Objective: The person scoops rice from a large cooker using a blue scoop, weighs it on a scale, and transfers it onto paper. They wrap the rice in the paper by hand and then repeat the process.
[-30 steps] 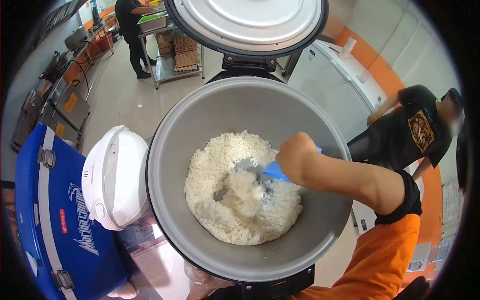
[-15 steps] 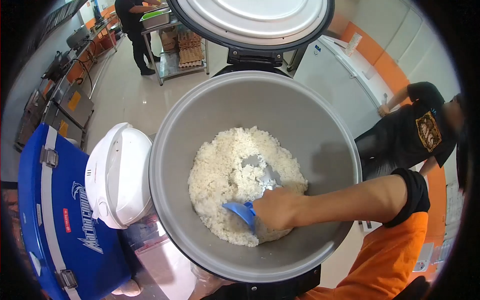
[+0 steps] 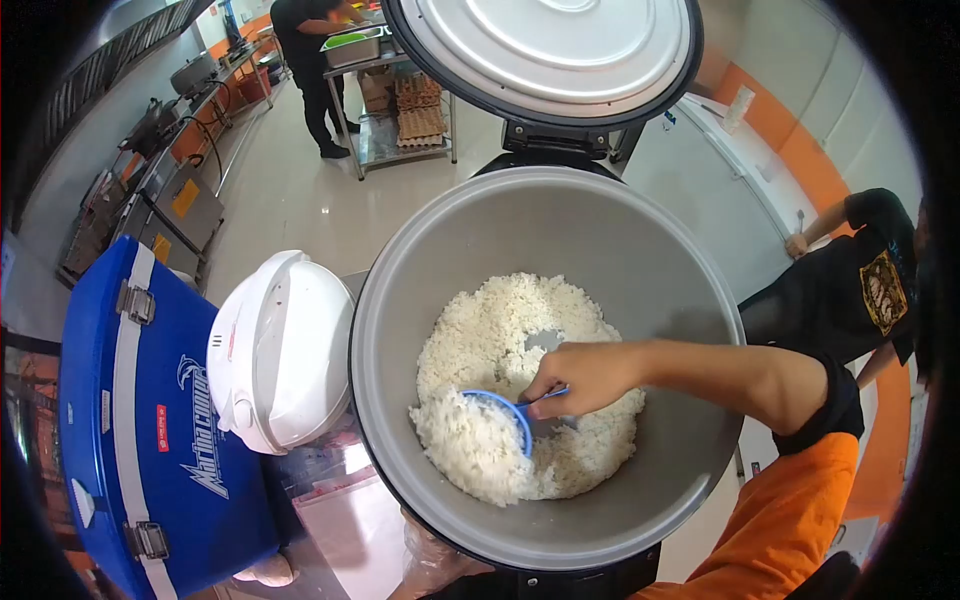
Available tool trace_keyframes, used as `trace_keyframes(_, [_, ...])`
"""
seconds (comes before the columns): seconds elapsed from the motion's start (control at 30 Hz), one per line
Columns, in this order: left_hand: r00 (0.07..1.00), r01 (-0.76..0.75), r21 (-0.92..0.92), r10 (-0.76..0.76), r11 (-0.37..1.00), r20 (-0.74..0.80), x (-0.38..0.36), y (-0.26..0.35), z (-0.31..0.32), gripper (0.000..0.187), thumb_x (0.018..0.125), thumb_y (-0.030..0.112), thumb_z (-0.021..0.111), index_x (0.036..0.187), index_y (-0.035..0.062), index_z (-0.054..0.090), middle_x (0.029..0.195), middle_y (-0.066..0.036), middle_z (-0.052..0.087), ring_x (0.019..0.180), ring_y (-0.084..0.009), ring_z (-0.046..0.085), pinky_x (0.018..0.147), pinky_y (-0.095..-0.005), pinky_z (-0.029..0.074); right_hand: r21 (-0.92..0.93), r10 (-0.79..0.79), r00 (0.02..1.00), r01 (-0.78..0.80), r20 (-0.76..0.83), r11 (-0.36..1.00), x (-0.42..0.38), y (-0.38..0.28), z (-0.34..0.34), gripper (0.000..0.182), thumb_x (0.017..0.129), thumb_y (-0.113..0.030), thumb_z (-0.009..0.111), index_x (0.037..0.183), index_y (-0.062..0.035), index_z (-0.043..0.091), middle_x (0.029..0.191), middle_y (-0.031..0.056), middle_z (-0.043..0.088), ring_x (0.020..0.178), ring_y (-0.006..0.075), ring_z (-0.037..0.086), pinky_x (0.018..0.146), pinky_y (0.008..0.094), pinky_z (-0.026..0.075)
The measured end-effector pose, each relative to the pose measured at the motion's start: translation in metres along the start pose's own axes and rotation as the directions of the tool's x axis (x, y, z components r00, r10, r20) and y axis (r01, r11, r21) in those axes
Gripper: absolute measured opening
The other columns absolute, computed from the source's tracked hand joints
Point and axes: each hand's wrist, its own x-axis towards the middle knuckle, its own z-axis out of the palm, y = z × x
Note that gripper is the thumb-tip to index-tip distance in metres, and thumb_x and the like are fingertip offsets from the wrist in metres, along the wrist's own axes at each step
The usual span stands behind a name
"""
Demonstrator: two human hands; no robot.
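Observation:
My right hand (image 3: 585,380) is closed around the handle of a blue rice scoop (image 3: 524,428), inside a large rice cooker (image 3: 690,290). The scoop is tilted to the left, with a heap of cooked rice (image 3: 465,440) at its bowl. More white rice (image 3: 530,300) lies in a ring on the grey pot bottom, bare metal showing in the middle. At the lower edge, beside the cooker's outer wall, my left hand (image 3: 435,555) appears partly, seemingly under clear plastic; its fingers are hidden by the rim.
The cooker's lid (image 3: 560,50) stands raised at the back. On the left are a white smaller rice cooker (image 3: 285,350) and a blue cooler box (image 3: 170,430). One person (image 3: 840,280) stands at right by a white chest freezer (image 3: 690,190); another (image 3: 310,60) works by a steel cart (image 3: 400,150).
My right hand has turned the scoop, and a heap of rice now shows at its bowl, towards the left of the pot. The whole view has shifted, so the surroundings sit farther right.

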Motion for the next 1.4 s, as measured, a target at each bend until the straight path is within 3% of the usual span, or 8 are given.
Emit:
trace_keyframes(0.1, [1.000,-0.018,0.034,0.018,0.999,-0.003,0.004,0.001,-0.003,0.111,0.072,0.042,0.078,0.146,-0.0011,0.007,0.145,-0.023,0.028,0.128,-0.0403,0.039,0.104,-0.0447,0.037,-0.066,0.278,0.955,-0.286,-0.106,0.956,0.010,-0.031,0.022,0.024,0.088,-0.017,0.054,0.095,0.0023,0.066,0.087,0.0238,0.067,0.081,0.0333,0.066,0.075,0.0428,0.051])
trace_keyframes(0.4, [0.998,-0.057,0.161,0.056,0.985,0.009,0.016,0.003,-0.014,0.114,0.070,0.042,0.079,0.146,-0.0020,0.007,0.144,-0.024,0.028,0.128,-0.0410,0.039,0.104,-0.0449,0.037,-0.036,0.270,0.952,-0.278,-0.142,0.960,-0.005,-0.121,0.031,0.023,0.076,-0.007,0.056,0.088,0.0106,0.064,0.086,0.0303,0.064,0.084,0.0433,0.065,0.076,0.0465,0.053])
trace_keyframes(0.63, [0.997,-0.069,0.183,0.073,0.981,-0.015,0.028,0.004,-0.020,0.116,0.068,0.043,0.080,0.145,-0.0027,0.007,0.144,-0.025,0.028,0.128,-0.0416,0.038,0.103,-0.0452,0.037,-0.066,0.315,0.926,-0.334,-0.206,0.940,-0.007,-0.149,0.029,0.027,0.076,-0.009,0.061,0.100,0.0008,0.068,0.101,0.0220,0.066,0.094,0.0349,0.066,0.081,0.0434,0.053])
trace_keyframes(0.73, [0.997,-0.076,0.193,0.080,0.978,-0.014,0.026,0.002,-0.022,0.117,0.067,0.043,0.081,0.145,-0.0029,0.007,0.143,-0.026,0.028,0.128,-0.0418,0.038,0.103,-0.0453,0.037,-0.121,0.245,0.944,-0.275,-0.221,0.954,0.003,-0.149,0.030,0.023,0.073,-0.006,0.057,0.087,0.0107,0.064,0.087,0.0295,0.065,0.084,0.0442,0.065,0.075,0.0456,0.054])
trace_keyframes(0.97, [0.997,-0.079,0.233,0.076,0.969,0.020,0.002,-0.006,-0.016,0.119,0.066,0.043,0.082,0.145,-0.0036,0.006,0.143,-0.027,0.028,0.128,-0.0424,0.038,0.103,-0.0455,0.037,-0.408,0.223,0.958,-0.133,0.181,0.903,0.010,-0.101,-0.025,0.022,0.083,-0.015,0.055,0.079,0.0053,0.062,0.079,0.0180,0.066,0.069,0.0293,0.067,0.062,0.0389,0.054])
trace_keyframes(1.03, [0.997,-0.059,0.199,0.068,0.978,-0.035,0.003,0.002,-0.018,0.119,0.065,0.043,0.082,0.145,-0.0038,0.006,0.143,-0.027,0.028,0.128,-0.0425,0.037,0.103,-0.0455,0.037,-0.026,0.176,0.953,-0.175,0.245,0.984,-0.006,-0.060,-0.049,0.029,0.093,-0.019,0.046,0.077,0.0028,0.056,0.067,0.0079,0.059,0.066,0.0202,0.066,0.054,0.0328,0.051])
trace_keyframes(1.27, [0.990,-0.067,-0.175,0.043,0.982,-0.137,0.005,0.018,-0.017,0.140,0.051,0.033,0.090,0.146,-0.0002,-0.007,0.150,-0.028,0.009,0.139,-0.0420,0.019,0.112,-0.0452,0.024,0.120,0.123,0.988,-0.133,0.088,0.984,-0.048,-0.022,-0.051,0.033,0.097,-0.026,0.045,0.074,-0.0029,0.054,0.060,-0.0004,0.049,0.046,0.0091,0.046,0.040,0.0256,0.038])
trace_keyframes(1.4, [0.982,-0.082,-0.082,0.067,0.993,-0.175,0.007,0.025,-0.018,0.140,0.052,0.031,0.091,0.147,0.0032,-0.008,0.151,-0.026,0.008,0.138,-0.0409,0.021,0.112,-0.0444,0.025,0.245,0.150,0.989,-0.148,0.013,0.958,-0.059,-0.028,-0.045,0.036,0.097,-0.031,0.048,0.075,-0.0037,0.056,0.060,-0.0014,0.049,0.045,0.0079,0.045,0.040,0.0243,0.037])
